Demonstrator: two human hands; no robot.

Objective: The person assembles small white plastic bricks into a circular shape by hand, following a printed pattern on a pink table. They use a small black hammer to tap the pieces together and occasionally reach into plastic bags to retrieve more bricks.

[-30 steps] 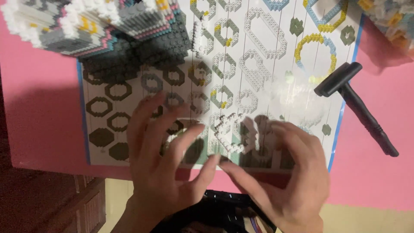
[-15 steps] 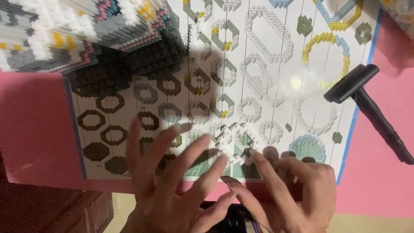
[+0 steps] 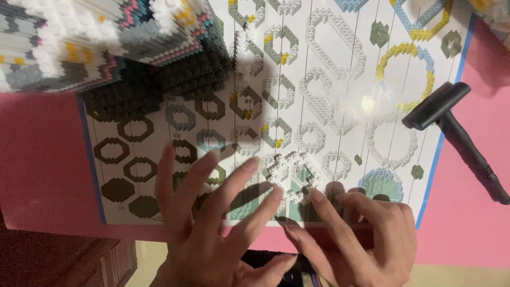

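Both our hands lie open: left hand [image 3: 212, 223] and right hand [image 3: 361, 234] fingertips touch a small white brick ring [image 3: 291, 175] lying between them on the instruction sheet [image 3: 329, 79].

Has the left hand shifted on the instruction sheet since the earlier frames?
Yes. The left hand has slid toward the sheet's near edge: its fingertips covered the printed dark rings before and now reach only the lowest ones, beside the white brick ring.
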